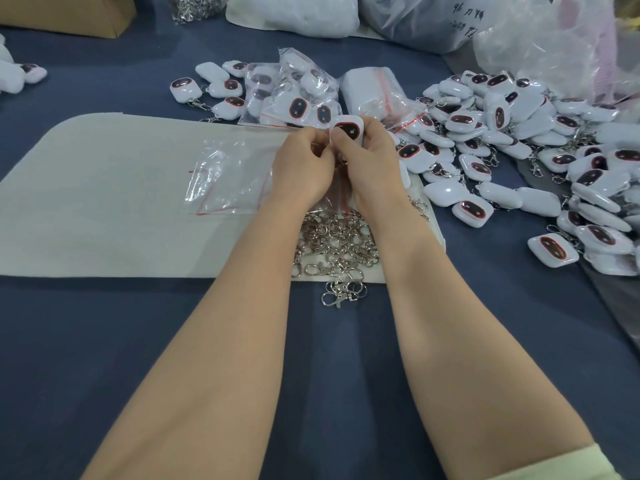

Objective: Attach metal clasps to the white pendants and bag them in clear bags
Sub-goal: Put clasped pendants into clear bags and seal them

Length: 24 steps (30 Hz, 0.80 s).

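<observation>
The only writing I can see is dark handwriting on the big plastic sack (pixel 460 19) at the far edge – it starts with what looks like "96"; the rest I cannot read. The pendants carry no lettering, just a dark oval ringed in red.

I hold one white pendant (pixel 347 131) up over the far edge of the grey mat (pixel 104 188). My right hand (pixel 372 157) has its fingers curled round it, and my left hand (pixel 303 168) pinches at its left edge.

On the mat:
- One empty clear bag (pixel 225 181), just left of my left hand.
- The heap of metal clasps (pixel 334 244) between my forearms, too many to count.

On the blue tabletop (pixel 346 375):
- A pile of pendants (pixel 519 133) spreads to the right, dozens of them.
- A few bagged pendants (pixel 294 95) lie beyond my hands.
- A stack of clear bags (pixel 374 91) sits beside those.
</observation>
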Tool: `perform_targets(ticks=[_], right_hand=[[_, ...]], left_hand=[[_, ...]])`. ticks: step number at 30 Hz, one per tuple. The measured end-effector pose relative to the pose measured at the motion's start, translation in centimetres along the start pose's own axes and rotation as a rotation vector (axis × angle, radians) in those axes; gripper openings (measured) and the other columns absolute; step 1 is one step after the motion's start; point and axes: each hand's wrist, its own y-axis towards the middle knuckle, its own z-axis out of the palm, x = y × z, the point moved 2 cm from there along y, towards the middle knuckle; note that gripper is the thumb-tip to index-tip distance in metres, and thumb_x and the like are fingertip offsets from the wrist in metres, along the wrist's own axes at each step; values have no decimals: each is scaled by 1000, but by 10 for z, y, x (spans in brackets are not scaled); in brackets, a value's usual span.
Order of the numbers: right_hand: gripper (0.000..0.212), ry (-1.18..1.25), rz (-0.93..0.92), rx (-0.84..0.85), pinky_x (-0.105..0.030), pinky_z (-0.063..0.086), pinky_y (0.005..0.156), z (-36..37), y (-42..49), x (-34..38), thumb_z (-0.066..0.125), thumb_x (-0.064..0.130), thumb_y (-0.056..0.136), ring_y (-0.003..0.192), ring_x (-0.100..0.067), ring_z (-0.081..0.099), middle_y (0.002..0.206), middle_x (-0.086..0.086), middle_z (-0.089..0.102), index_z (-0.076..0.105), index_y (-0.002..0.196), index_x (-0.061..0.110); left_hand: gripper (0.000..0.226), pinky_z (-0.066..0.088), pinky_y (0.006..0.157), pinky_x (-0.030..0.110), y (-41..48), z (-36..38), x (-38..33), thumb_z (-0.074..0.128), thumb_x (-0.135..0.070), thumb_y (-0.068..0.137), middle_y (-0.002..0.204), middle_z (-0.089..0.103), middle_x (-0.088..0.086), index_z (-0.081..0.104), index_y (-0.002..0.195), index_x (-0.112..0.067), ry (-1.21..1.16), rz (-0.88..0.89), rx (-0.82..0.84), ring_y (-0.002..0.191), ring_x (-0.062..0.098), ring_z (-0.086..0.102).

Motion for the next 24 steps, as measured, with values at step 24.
perform_targets(ticks=[24], right_hand=[[35,-14,44,161,-40,50,92,1,-1,2,48,-8,93,103,-28,60,114,-18,61,49,128,0]], left_hand=[[15,50,92,40,4,0,3,54,-17,94,103,68,10,65,102,-10,-61,-44,-70,98,25,64]])
